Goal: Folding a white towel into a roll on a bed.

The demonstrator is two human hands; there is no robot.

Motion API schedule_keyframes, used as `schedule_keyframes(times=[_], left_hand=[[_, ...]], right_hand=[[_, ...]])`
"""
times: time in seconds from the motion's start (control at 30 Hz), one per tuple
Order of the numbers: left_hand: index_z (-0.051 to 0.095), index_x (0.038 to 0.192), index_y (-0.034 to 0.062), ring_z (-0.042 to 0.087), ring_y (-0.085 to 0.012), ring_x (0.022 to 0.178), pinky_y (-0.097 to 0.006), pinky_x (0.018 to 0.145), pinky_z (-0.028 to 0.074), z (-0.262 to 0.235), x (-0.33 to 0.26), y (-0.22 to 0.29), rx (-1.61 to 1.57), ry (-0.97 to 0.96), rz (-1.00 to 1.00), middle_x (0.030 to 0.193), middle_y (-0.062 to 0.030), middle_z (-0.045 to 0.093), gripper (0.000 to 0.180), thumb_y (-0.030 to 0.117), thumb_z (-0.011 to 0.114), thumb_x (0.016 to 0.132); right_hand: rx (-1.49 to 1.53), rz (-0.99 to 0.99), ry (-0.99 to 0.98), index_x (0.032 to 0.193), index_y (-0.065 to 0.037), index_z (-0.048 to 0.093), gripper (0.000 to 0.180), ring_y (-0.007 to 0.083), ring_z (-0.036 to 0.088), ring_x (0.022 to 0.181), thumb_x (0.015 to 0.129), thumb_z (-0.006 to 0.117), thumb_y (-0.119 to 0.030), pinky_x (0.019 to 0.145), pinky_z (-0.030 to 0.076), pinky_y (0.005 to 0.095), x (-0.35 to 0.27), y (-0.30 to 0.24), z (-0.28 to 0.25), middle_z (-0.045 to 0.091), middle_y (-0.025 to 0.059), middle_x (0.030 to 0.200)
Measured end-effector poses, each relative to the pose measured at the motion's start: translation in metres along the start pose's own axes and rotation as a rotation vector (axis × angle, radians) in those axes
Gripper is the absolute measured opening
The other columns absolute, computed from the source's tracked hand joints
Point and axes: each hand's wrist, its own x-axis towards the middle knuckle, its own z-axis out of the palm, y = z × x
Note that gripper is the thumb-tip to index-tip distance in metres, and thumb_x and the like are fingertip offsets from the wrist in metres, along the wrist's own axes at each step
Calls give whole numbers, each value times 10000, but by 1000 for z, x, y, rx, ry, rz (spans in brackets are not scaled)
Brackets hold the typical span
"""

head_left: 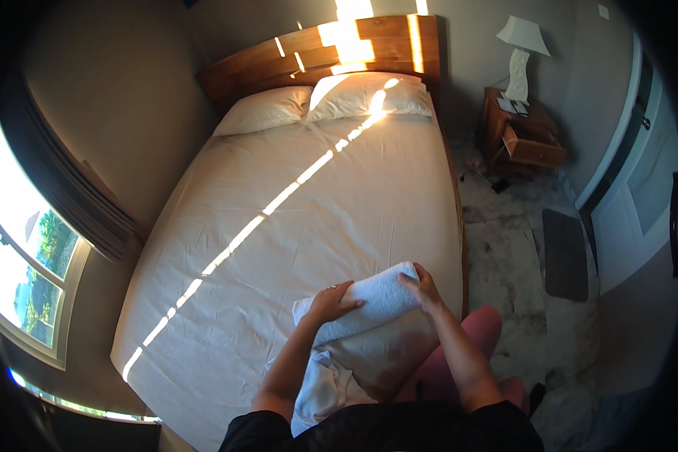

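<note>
Fig.: lower centre of frame, we see both hands closed on a rolled white towel [369, 300]. Left hand [330, 303] wraps its near end w/ fingers curled over the top; right hand [423, 289] grips the far end. The roll sits at the foot corner of the bed [294, 226], above a second white cloth [325, 388] hanging loose below the forearms, lower centre.

Risk, as we judge it: the roll could unwind if either grip eases, since nothing else pins its free edge; the loose cloth could slide off toward the floor [505, 264], being near the edge.

Farther up: two pillows [324, 105] and wooden headboard [331, 53], top centre; nightstand [523, 135] w/ lamp [521, 56], upper right; window [22, 256], left edge.
</note>
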Motion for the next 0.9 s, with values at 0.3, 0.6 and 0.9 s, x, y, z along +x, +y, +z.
schedule_keyframes(times=[0.3, 0.6, 0.9], left_hand=[[392, 1371, 51, 468, -298, 1218, -377, 1029, 343, -62, -37, 3, -472, -276, 66, 1285, -182, 520, 930, 313, 847, 605], [480, 1285, 3, 506, -297, 1164, -371, 994, 378, -84, -70, -48, -470, -2, 44, 1214, -190, 551, 774, 298, 824, 657], [510, 1237, -12, 597, -209, 987, -359, 876, 481, -215, -89, -202, -453, 388, -345, 1071, -118, 626, 701, 309, 808, 690]], right_hand=[[-14, -260, -410, 1269, -77, 430, 552, 151, 537, 971, 790, 704, -70, 862, 436, 308, -2, -110, 50, 592, 74, 1031], [-160, -387, -368, 1392, -98, 342, 646, 190, 519, 1101, 853, 676, -217, 927, 432, 350, 40, -69, 95, 539, 139, 1229], [-1094, -258, -597, 1423, -163, 334, 733, 392, 58, 1411, 854, 509, -590, 1106, 133, 540, 11, 122, 90, 126, 196, 1525]])
